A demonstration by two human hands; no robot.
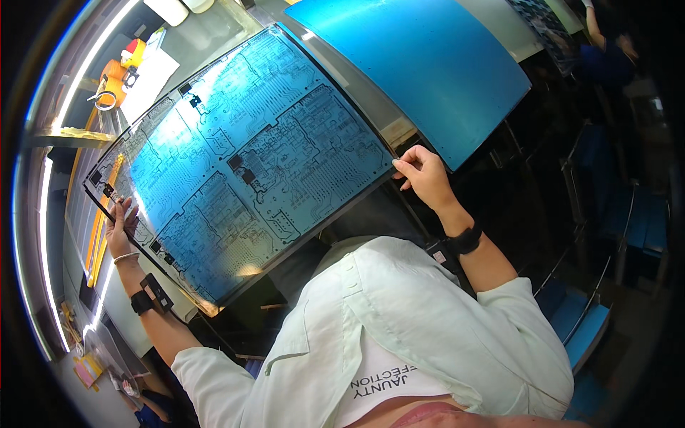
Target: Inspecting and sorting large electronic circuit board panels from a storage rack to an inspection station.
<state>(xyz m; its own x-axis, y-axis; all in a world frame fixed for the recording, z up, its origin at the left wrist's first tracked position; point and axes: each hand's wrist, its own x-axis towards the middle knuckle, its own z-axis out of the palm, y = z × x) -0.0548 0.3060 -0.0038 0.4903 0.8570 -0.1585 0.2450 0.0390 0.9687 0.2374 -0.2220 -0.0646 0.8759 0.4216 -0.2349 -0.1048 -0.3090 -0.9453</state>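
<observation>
Nearest, the wearer's pale green shirt (442, 328) is filling the lower middle, its bottom running out of view. Black wristbands are circling both forearms, the left one (143, 302) bearing a small dark box, the right one (465, 240) sitting just below the hand.

The right hand (426, 178) is pinching the near right corner of the patterned sheet (307, 167) between thumb and forefinger, the other fingers curling inward. The left hand (121, 225) is touching the sheet's left edge, its fingers slightly parted and partly bent; part of that hand is being hidden, so whether it is gripping or only steadying, I cannot tell. The sheet itself is lying tilted between the hands, showing dark circuit-like lines over blue; glare is washing out its upper left, and what is supporting it underneath is staying out of sight.

Beyond the right hand, a plain blue panel (421, 64) is lying near the sheet, its top edge being cut off by the frame. At the far left, an orange roll (113, 73) is resting beside a white paper (153, 84). Farther off, a co-worker's arm (594, 27) is showing at the upper right, the dark clothing below it blending into shadow.
</observation>
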